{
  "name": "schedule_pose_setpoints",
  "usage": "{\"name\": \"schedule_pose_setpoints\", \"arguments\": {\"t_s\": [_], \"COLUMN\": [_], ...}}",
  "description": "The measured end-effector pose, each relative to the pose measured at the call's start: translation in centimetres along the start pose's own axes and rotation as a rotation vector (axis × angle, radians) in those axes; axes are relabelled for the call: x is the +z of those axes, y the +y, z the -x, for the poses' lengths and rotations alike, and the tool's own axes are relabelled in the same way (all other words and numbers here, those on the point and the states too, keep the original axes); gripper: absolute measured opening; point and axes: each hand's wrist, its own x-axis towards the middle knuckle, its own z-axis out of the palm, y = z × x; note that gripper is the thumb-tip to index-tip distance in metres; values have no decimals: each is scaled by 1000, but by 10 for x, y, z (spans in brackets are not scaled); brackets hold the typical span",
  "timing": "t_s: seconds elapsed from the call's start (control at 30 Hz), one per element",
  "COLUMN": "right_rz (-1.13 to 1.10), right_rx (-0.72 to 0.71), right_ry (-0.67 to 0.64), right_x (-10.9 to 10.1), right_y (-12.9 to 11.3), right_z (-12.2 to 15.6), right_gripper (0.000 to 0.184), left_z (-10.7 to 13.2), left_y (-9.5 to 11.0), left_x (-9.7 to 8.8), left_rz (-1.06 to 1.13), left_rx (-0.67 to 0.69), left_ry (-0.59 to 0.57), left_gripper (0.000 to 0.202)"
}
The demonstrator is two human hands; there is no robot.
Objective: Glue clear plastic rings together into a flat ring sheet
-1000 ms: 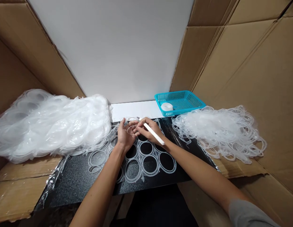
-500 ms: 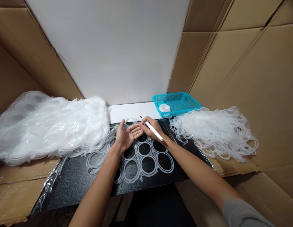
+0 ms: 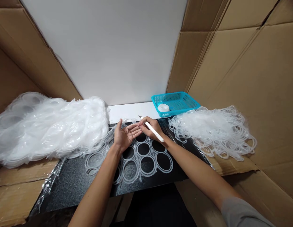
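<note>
My left hand (image 3: 124,135) is turned palm up with its fingers stretched out flat. A thin clear ring (image 3: 129,128) seems to lie across those fingers. My right hand (image 3: 151,127) is closed round a white-handled craft knife (image 3: 155,132), its narrow grey tip pointing away to the upper left. The right thumb and fingertip meet at the left fingertips and appear to pinch the ring's edge. Beneath both hands spreads a sheet of joined translucent rings (image 3: 147,165), partly covered by my left hand and forearm.
A black board (image 3: 68,186) carries the sheet. To the left is a thick stack of translucent ring sheets (image 3: 54,129). Loose ring scraps (image 3: 217,129) are heaped on the right. Behind stands a turquoise basket (image 3: 184,102) with white rings (image 3: 163,107). Cardboard walls (image 3: 255,78) flank the place.
The view has shifted slightly. Both hands keep nearly the same pose; the knife's tip sits a little further left.
</note>
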Motion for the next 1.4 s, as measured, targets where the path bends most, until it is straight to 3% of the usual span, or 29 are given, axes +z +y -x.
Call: {"name": "schedule_pose_setpoints", "arguments": {"t_s": [0.3,0.4,0.5,0.57,0.73,0.9,1.07,1.4], "right_rz": [51,160,266,316,376,390,563,669], "right_rx": [-17,-35,-34,-3,152,241,332,415], "right_ry": [31,225,472,524,417,358,333,322], "right_x": [-1,-16,-44,-67,-113,-127,-136,-150], "right_y": [1,2,2,2,1,14,31,50], "right_z": [-3,-12,-24,-31,-47,-68,-86,-88], "right_gripper": [18,18,19,21,30,20,3,4], "left_z": [1,-2,-2,-1,-4,-14,-19,-22], "left_y": [1,-3,-9,-13,-16,-14,-13,-11], "left_x": [2,0,-2,-6,-19,-35,-44,-45], "left_rz": [-99,-298,-575,-772,-1216,-1604,-1688,-1690], "left_rx": [36,162,394,511,634,663,724,735], "left_ry": [-38,-8,83,79,-27,-25,-35,-69], "left_gripper": [58,39,11,9,10,26,26,28]}}
